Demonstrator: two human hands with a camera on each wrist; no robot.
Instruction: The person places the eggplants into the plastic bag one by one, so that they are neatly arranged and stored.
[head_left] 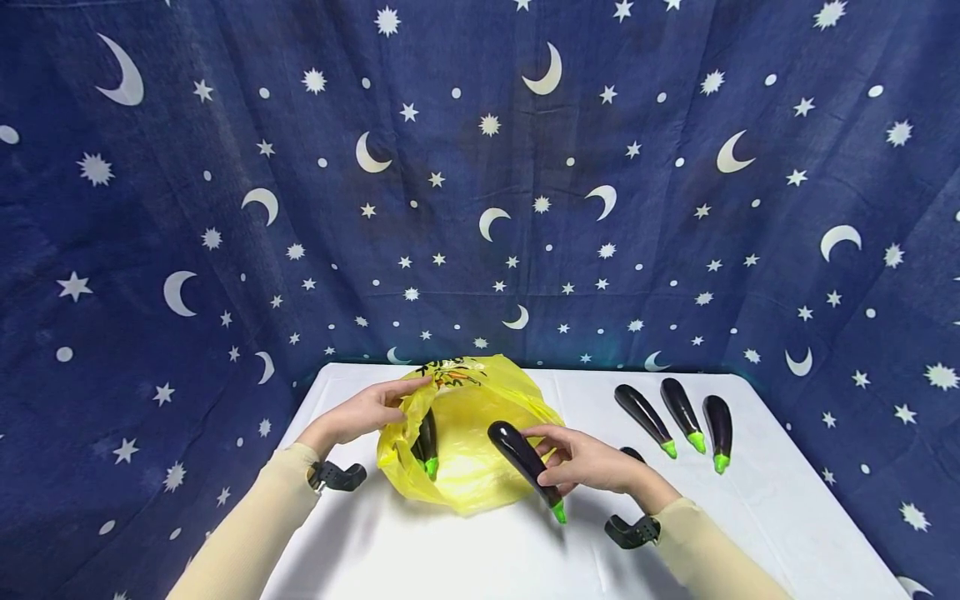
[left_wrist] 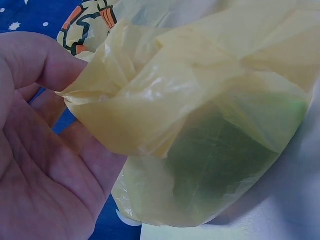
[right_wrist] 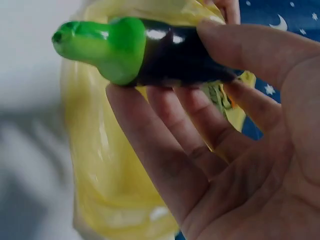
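A yellow plastic bag (head_left: pixel 480 492) stands with its mouth open on the table, and a dark eggplant (head_left: pixel 427 437) with a green stem lies inside its left part. My left hand (head_left: pixel 369 414) grips the bag's left rim; in the left wrist view, the bag's dark contents show dimly through the film. Between the thumb and fingers of my right hand (head_left: pixel 588 460) is another eggplant (head_left: pixel 517 450), held tilted over the bag's front right edge, its green stem (right_wrist: pixel 122 50) pointing down toward me.
On the right of the white table (head_left: pixel 780 517) lie three eggplants, the left one (head_left: pixel 643 419), the middle one (head_left: pixel 681 410) and the right one (head_left: pixel 718 429). One more eggplant (head_left: pixel 632 453) is mostly hidden behind my right hand. A blue curtain (head_left: pixel 450 275) with moons and stars hangs behind.
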